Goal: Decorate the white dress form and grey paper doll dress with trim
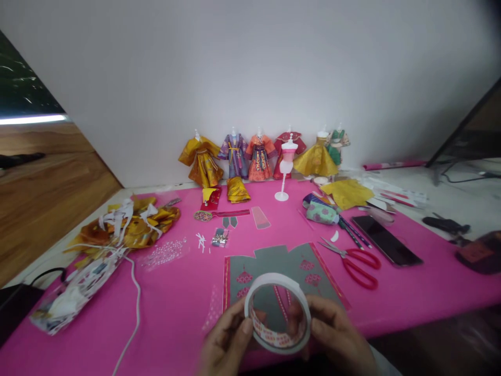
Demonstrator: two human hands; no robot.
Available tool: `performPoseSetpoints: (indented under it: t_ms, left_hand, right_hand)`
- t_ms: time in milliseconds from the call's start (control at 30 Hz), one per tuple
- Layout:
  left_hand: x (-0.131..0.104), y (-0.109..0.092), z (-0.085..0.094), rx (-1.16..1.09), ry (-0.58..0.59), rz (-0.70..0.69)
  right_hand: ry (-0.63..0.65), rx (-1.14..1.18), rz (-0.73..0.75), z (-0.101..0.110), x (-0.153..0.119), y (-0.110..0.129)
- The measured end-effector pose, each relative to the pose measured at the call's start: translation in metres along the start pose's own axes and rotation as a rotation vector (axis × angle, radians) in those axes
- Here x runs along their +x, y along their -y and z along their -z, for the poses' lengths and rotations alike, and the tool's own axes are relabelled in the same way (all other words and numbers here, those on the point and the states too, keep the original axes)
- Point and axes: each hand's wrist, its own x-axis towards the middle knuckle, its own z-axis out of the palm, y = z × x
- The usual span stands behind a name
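A roll of white tape point(277, 279) is held up between my two hands near the table's front edge. My left hand point(231, 334) grips its left side, the thumb on the near face. On the right side, my right hand point(332, 330) has its fingers closed on the same roll. Beneath and beyond the tape lies a grey-green garment-shaped piece point(270, 256) with pink patterns and red edging, partly hidden by the roll and hands. To its right rest red-handled scissors point(358, 262), blades slightly apart.
Several small dressed mannequins point(234, 156) line the wall, with a white dress form point(287, 167) before them. A dark phone point(385, 239) lies right of the scissors. Gold fabric scraps point(141, 230) and a white cable point(136, 303) are at left, on a pink tabletop point(168, 324).
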Motion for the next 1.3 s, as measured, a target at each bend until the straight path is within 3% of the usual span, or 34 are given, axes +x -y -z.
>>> performPoseSetpoints:
  t_ms: [233, 400, 633, 733, 833, 933, 1033, 1133, 1300]
  left_hand:
    - [-0.004, -0.004, -0.013, -0.036, 0.199, -0.034]
    - [-0.004, -0.004, -0.021, -0.119, 0.200, 0.027]
    - [0.002, 0.002, -0.016, -0.191, 0.205, 0.099]
    - [0.005, 0.004, -0.012, -0.095, 0.161, 0.072]
    - [0.007, 0.004, -0.007, 0.089, 0.116, -0.012]
    - [0.007, 0.004, -0.003, 0.270, 0.052, -0.167]
    - [0.005, 0.005, -0.004, 0.364, 0.001, -0.326]
    - [0.002, 0.005, -0.006, 0.430, -0.041, -0.426]
    - [-0.002, 0.004, -0.009, 0.472, -0.060, -0.448]
  right_hand:
    - [-0.202, 0.200, -0.082, 0.002, 0.005, -0.006]
    - [-0.243, 0.268, -0.121, 0.004, 0.007, -0.009]
    - [-0.287, 0.243, -0.141, 0.004, 0.006, -0.003]
    - [-0.299, 0.134, -0.119, 0.004, 0.004, 0.004]
    - [-0.282, -0.121, -0.045, 0.005, -0.001, 0.014]
    - [-0.256, -0.578, 0.163, 0.007, -0.007, 0.026]
    - [-0.131, -0.892, 0.386, 0.010, -0.010, 0.033]
    - [-0.068, -0.905, 0.484, 0.011, -0.009, 0.034]
    - [-0.103, -0.772, 0.469, 0.006, -0.006, 0.031]
